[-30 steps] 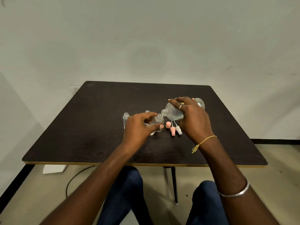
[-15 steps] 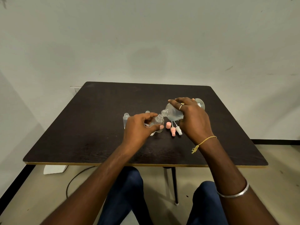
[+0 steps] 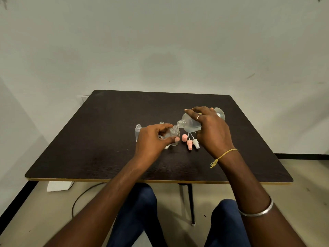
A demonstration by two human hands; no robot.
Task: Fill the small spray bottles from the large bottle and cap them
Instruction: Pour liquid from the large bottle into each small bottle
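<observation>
My right hand (image 3: 211, 130) grips the large clear bottle (image 3: 190, 123), tipped on its side with its neck pointing left and down. Its mouth meets the open neck of a small clear spray bottle (image 3: 173, 133), which my left hand (image 3: 153, 139) holds tilted over the dark table (image 3: 106, 148). Another small uncapped bottle (image 3: 138, 130) stands upright left of my left hand. The neck of a third (image 3: 161, 123) peeks out behind my fingers. Two pink spray caps (image 3: 184, 137) (image 3: 189, 145) and a white one (image 3: 196, 144) lie on the table under the large bottle.
The table's front edge (image 3: 160, 180) runs just above my knees. A cable (image 3: 83, 195) and a white block (image 3: 59, 186) lie on the floor at the left. A table leg (image 3: 191, 204) stands between my legs.
</observation>
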